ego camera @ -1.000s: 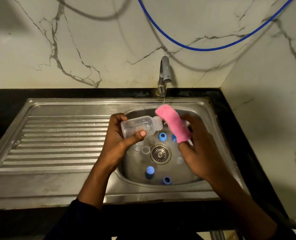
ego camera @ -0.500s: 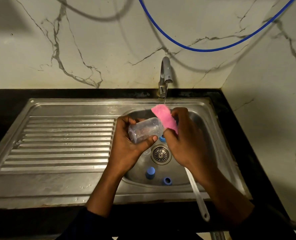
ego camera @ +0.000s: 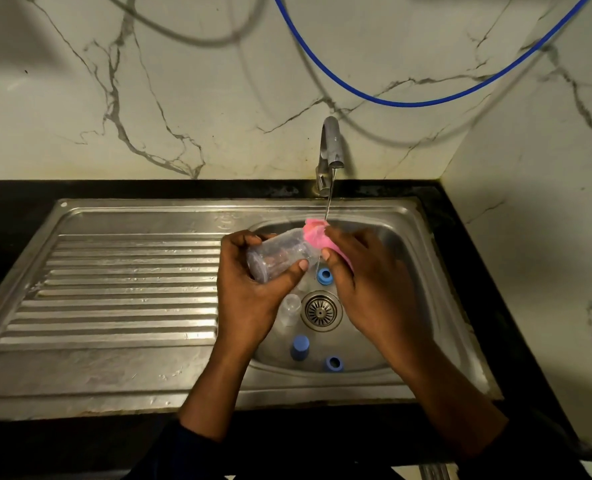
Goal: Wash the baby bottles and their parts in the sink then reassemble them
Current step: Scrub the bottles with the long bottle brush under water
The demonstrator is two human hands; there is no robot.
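Sink: big and shiny, with the tap at the far side dripping a thin stream.
Your left hand: wrapped round the clear bottle, on its side over the bowl.
Your right hand: gripping the pink sponge, touching the bottle's right end.
Small parts: blue cap near the drain.

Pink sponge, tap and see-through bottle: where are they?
pink sponge (ego camera: 313, 234), head view, its fuzzy top end.
tap (ego camera: 329, 140), head view, its curved spout.
see-through bottle (ego camera: 277, 257), head view, its side wall.
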